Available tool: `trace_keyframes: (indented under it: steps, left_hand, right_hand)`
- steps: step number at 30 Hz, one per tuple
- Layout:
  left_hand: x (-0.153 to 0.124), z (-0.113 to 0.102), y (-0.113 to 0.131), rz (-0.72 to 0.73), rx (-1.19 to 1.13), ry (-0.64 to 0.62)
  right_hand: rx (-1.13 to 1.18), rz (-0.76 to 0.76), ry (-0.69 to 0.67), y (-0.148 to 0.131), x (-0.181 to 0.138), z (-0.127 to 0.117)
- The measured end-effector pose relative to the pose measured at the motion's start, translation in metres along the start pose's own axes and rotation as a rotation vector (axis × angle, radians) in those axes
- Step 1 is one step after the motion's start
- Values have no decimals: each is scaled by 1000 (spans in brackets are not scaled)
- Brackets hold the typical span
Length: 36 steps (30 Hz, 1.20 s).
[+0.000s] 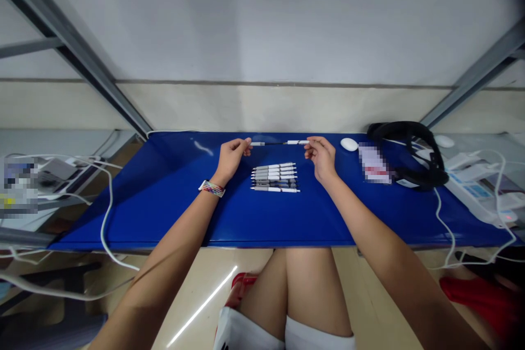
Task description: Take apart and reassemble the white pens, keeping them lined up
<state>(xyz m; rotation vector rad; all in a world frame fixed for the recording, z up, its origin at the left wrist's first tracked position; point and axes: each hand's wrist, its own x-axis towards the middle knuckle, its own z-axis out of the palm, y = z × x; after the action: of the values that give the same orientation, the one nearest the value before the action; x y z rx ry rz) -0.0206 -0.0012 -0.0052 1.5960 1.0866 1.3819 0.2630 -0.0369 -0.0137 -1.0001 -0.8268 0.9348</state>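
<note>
Over the far part of the blue tabletop (176, 202), a pen is held in two parts. My left hand (233, 157) pinches its front section (257, 144), which looks grey and white. The fingers of my right hand (322, 157) close on the white pen barrel (297, 142). A thin dark refill (275, 144) spans the gap between the two parts. Below and between my hands lies a stack of several white and grey pens (274, 172), side by side with tips to the left. One pen (274, 190) lies slightly apart at the near side.
Right of my right hand are a white mouse-like object (349, 144), a blurred packet (375, 164) and a black headset strap (435, 161). A white power strip (476, 191) with cables sits at the far right. A white cable (107, 202) hangs over the left edge. Metal posts flank the table.
</note>
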Motion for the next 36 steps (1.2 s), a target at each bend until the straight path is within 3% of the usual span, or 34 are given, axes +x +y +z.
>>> trace_keyframes:
  steps: [6, 10, 12, 22, 33, 36]
  left_hand:
    - [-4, 2, 7, 10, 48, -31]
    - [-12, 5, 15, 30, 191, -180]
    - [-15, 7, 18, 40, 245, -216]
    - [-15, 10, 17, 90, 29, -291]
    - [-13, 8, 15, 180, 141, -280]
    - [-13, 8, 15, 132, 116, -296]
  right_hand:
    - [-13, -5, -37, -1, -4, 1]
    - [-65, 48, -306, -4, -14, 8]
    - [-78, 61, -377, -5, -17, 10]
    - [51, 173, -307, -4, -14, 9]
    - [29, 145, -335, -1, -18, 13]
    - [26, 123, -334, -3, -20, 14]
